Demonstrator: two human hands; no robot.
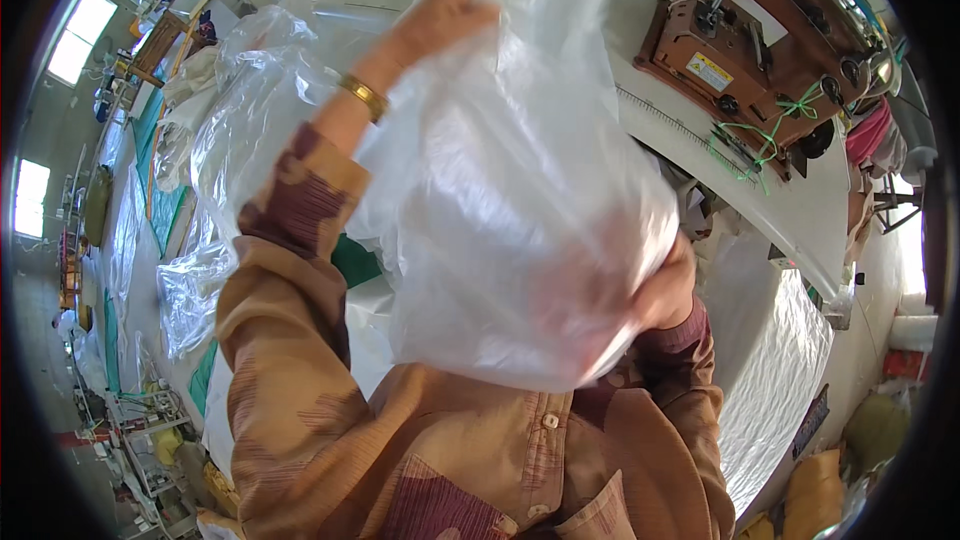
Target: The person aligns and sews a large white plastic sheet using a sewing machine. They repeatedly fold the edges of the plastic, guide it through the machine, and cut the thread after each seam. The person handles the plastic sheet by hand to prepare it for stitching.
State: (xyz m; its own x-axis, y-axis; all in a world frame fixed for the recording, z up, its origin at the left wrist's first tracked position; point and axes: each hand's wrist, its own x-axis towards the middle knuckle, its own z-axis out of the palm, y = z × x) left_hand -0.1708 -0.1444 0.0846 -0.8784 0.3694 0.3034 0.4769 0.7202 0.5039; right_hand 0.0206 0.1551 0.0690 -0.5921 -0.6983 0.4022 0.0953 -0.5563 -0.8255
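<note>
A cloudy plastic sheet (490, 180) fills the middle, its long axis running far to near. Well apart across it, the left hand (450, 20) clenches its far left part; the right hand (668, 288), closer to the brown shirt (470, 415), grips its right edge.

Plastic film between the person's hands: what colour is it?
The plastic film is translucent, whitish; the head view shows it best.

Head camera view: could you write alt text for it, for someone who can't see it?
Translucent plastic film fills the middle, held by someone in a brown patterned shirt, the left hand high and the right hand lower at its edge. At upper right a brown sewing machine stands on a white worktable; more clear plastic lies at left.
</note>
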